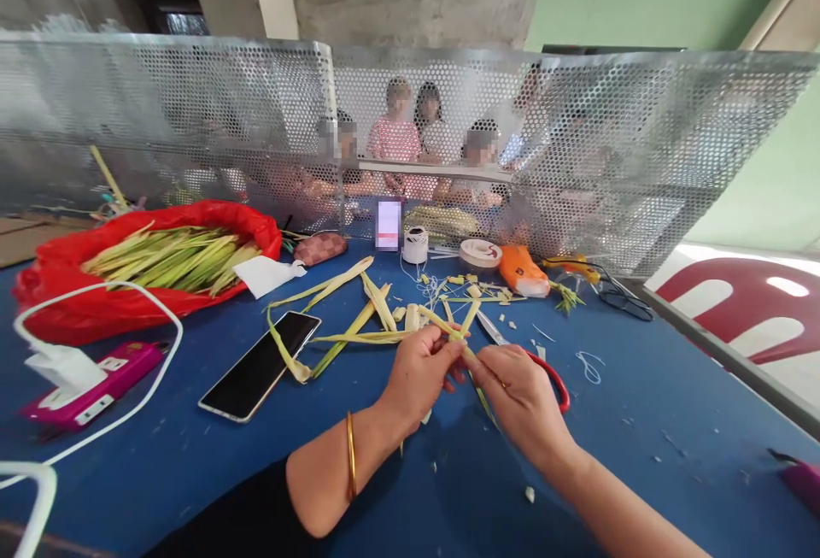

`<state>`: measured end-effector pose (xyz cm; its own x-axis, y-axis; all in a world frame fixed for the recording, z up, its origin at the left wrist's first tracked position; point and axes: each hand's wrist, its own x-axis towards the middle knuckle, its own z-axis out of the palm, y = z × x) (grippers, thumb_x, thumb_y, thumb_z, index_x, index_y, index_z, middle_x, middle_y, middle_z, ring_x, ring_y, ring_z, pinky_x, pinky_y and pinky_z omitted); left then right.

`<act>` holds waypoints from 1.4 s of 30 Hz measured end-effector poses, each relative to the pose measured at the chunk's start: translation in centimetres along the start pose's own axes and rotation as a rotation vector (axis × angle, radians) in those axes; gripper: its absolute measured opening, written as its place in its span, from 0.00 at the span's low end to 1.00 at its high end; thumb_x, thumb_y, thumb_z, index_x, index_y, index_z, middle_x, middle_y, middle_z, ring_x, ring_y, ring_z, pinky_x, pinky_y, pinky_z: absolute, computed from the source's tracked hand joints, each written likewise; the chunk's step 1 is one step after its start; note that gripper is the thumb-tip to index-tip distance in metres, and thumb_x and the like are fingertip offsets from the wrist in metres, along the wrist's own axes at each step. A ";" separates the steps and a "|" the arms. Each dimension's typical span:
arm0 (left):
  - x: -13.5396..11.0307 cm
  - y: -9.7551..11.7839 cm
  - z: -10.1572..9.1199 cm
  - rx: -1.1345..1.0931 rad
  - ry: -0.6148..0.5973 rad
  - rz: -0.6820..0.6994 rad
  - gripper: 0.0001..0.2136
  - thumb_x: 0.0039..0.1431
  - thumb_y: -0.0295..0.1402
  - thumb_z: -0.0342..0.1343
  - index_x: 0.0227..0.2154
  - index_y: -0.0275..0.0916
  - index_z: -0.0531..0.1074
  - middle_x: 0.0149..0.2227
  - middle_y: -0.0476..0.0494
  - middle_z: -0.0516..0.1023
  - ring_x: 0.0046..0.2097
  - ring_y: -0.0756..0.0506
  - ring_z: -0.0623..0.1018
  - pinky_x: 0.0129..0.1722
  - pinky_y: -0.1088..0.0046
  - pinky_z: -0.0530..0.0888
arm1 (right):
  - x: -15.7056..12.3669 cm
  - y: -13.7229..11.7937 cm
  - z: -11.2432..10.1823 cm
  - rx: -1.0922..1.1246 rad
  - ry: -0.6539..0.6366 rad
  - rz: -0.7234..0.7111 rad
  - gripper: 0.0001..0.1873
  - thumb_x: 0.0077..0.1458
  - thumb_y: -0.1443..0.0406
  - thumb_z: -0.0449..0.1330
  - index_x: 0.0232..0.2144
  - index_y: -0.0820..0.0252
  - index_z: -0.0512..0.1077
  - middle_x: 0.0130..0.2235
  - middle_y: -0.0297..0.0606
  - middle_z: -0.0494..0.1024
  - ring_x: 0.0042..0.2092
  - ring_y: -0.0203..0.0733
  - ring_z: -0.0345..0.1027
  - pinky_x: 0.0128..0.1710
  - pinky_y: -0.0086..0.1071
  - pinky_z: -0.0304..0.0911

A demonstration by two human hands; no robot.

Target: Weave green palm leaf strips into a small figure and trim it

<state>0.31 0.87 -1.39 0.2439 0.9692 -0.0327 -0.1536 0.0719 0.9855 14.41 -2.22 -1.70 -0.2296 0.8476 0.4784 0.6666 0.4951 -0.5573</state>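
Note:
My left hand (419,370) and my right hand (516,391) meet over the blue table (641,421), both pinched on thin yellow-green palm leaf strips (458,331) that are crossed between the fingertips. More long strips (349,331) trail from the piece to the left across the table. Red-handled scissors (557,378) lie just behind my right hand, partly hidden by it. A gold bangle sits on my left wrist.
A red bag of palm leaves (166,259) lies at left. Near it are a black phone (260,366), a pink power bank (96,387) with white cable, a thread spool (415,244), tape roll (480,253) and orange glue gun (522,272). Several people sit behind a perforated metal screen (641,165).

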 end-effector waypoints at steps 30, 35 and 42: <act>-0.7 0.9 0.0 0.088 -0.202 -0.383 0.12 0.52 0.37 0.61 0.36 0.35 0.74 0.25 0.45 0.79 0.20 0.52 0.76 0.21 0.79 0.68 | 0.7 1.3 0.8 0.793 0.209 0.513 0.15 0.46 0.56 0.66 0.19 0.60 0.69 0.19 0.29 0.68 0.23 0.33 0.57 0.24 0.28 0.53; -0.8 0.7 0.2 0.091 -0.242 -0.406 0.10 0.53 0.36 0.59 0.33 0.33 0.75 0.23 0.44 0.79 0.19 0.52 0.75 0.20 0.79 0.67 | 0.4 1.2 1.2 0.774 0.291 0.547 0.14 0.46 0.56 0.65 0.20 0.59 0.69 0.18 0.28 0.66 0.23 0.33 0.56 0.24 0.28 0.53; -1.2 0.3 0.3 0.151 -0.223 -0.370 0.10 0.55 0.36 0.57 0.36 0.34 0.75 0.23 0.46 0.78 0.18 0.53 0.73 0.20 0.79 0.67 | 1.3 2.2 -0.6 0.365 0.171 0.299 0.09 0.49 0.60 0.62 0.31 0.58 0.76 0.32 0.38 0.76 0.36 0.44 0.68 0.37 0.37 0.62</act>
<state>0.25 -0.32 -0.98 0.4590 0.8093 -0.3665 0.1199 0.3524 0.9281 15.97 -0.17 -1.91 0.0740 0.9343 0.3488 0.3870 0.2955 -0.8735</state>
